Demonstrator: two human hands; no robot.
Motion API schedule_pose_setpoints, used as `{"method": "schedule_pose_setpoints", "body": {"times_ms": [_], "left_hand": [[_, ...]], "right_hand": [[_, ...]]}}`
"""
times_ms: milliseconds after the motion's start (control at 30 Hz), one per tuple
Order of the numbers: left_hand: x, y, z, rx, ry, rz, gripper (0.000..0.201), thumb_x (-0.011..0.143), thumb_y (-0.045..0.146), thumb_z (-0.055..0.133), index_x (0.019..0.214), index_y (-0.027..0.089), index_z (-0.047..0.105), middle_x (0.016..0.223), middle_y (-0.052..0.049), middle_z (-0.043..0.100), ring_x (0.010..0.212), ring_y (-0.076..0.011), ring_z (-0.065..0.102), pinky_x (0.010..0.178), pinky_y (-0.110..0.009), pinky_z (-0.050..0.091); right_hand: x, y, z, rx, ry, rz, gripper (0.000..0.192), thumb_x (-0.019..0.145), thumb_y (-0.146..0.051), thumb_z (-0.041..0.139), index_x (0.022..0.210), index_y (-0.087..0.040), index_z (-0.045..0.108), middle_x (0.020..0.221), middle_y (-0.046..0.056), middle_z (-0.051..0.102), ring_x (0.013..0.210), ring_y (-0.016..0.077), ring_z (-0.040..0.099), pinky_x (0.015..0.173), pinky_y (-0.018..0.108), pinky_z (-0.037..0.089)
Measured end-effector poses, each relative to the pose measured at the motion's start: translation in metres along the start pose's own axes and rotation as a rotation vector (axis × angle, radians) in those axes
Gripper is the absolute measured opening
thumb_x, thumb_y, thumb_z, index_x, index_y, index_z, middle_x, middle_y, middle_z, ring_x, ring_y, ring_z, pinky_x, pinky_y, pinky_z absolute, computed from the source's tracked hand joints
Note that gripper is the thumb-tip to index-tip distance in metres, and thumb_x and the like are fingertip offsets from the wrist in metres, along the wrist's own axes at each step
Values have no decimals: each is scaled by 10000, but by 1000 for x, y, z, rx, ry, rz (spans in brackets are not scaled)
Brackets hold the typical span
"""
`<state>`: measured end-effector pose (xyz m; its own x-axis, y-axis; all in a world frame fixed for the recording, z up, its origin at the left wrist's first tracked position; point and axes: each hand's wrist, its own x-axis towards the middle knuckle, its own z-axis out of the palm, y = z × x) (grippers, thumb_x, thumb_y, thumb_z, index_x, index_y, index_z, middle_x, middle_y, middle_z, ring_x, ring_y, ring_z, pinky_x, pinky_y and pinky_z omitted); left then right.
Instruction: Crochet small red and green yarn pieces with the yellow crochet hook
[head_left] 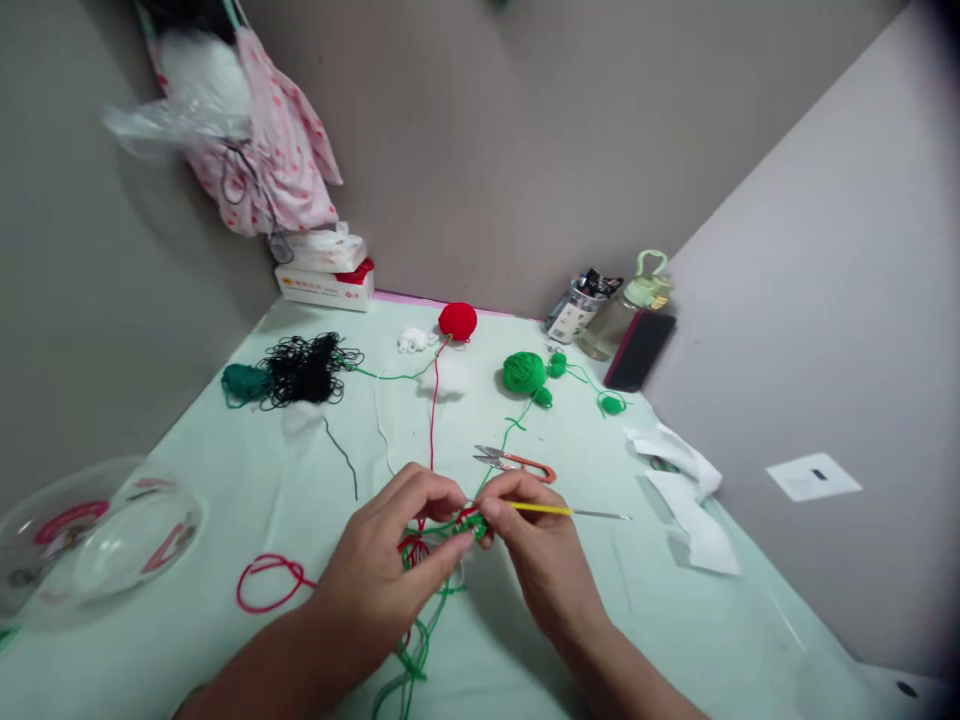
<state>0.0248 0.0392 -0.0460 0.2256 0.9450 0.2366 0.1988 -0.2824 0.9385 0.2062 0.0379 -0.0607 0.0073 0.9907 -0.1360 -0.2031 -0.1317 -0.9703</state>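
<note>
The right hand point(544, 545) pinches a yellow-handled crochet hook point(559, 510) between thumb and fingers, its tip buried in a small green-and-red crochet piece point(442, 535) that the left hand point(390, 565) grips with curled fingers. Green yarn point(412, 650) trails from the piece toward the table's near edge, probably looped over the left fingers. Just beyond the hands lie thread snips point(514, 461), farther back a green yarn ball point(523, 372) and a red yarn ball point(457, 320).

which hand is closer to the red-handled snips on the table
Right. The right hand, holding a yellow crochet hook, sits just below the snips. The left hand, pinching the green and red yarn, is farther off, lower left.
</note>
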Motion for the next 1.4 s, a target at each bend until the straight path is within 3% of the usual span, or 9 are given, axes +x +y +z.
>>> {"method": "schedule_pose_setpoints", "body": {"times_ms": [133, 300, 533, 767, 967, 1033, 1133, 1400], "left_hand": [[-7, 9, 5, -39, 18, -38, 26, 878, 207, 679, 888, 231, 681, 859, 11, 744, 782, -151, 744, 740, -241, 624], [-21, 22, 18, 16, 80, 10, 108, 855, 190, 659, 950, 231, 690, 906, 8, 768, 764, -138, 735, 778, -246, 631], [-39, 32, 32, -194, -57, -113, 101, 865, 274, 728, 951, 223, 720, 931, -13, 752, 842, -171, 742, 772, -263, 637], [-53, 36, 29, 18, -51, 56, 41, 919, 195, 683, 917, 231, 701, 878, 0, 762, 825, -175, 755, 781, -271, 621], [-56, 20, 32, 308, 66, 372, 201, 953, 111, 582, 1083, 233, 674, 950, -14, 792, 841, -170, 766, 788, -272, 581], [-56, 18, 33, 272, 95, 312, 194, 941, 105, 583, 1052, 230, 681, 918, -4, 794, 811, -161, 765, 790, -265, 582], [-55, 22, 32, 80, 96, 100, 150, 905, 126, 616, 981, 223, 701, 880, 3, 789, 785, -155, 767, 758, -246, 599], [-56, 23, 29, -611, -77, -211, 108, 941, 194, 676, 902, 226, 771, 878, 10, 729, 788, -138, 732, 776, -244, 622]], "right_hand": [[-17, -9, 1, -40, -7, -43, 313, 758, -461, 888, 726, -195, 727, 602, -29, 637, 571, 106, 571, 586, 221, 460], [-45, -18, -3, -176, -13, -109, 205, 713, -325, 883, 778, -212, 725, 743, -3, 712, 673, 142, 621, 624, 244, 490], [-74, -10, -11, -306, 150, -289, 144, 837, -342, 755, 778, -213, 731, 702, -1, 704, 672, 153, 621, 638, 267, 480], [-84, -13, -13, -431, 164, -431, 106, 875, -275, 742, 784, -222, 734, 728, 6, 721, 694, 164, 670, 644, 264, 512], [-84, -9, -8, -486, 82, -491, 63, 917, -229, 736, 854, -236, 739, 793, 15, 740, 728, 166, 700, 664, 257, 542], [-83, -5, -8, -488, 55, -526, 59, 907, -188, 743, 900, -246, 740, 837, 10, 736, 758, 158, 699, 693, 251, 546], [-83, 1, -8, -455, 51, -558, 149, 897, -122, 730, 936, -266, 747, 871, 1, 731, 804, 151, 699, 733, 245, 545], [-88, 0, -5, -348, 86, -514, 80, 888, -195, 773, 898, -268, 807, 818, 15, 728, 740, 161, 674, 654, 256, 519]]}}
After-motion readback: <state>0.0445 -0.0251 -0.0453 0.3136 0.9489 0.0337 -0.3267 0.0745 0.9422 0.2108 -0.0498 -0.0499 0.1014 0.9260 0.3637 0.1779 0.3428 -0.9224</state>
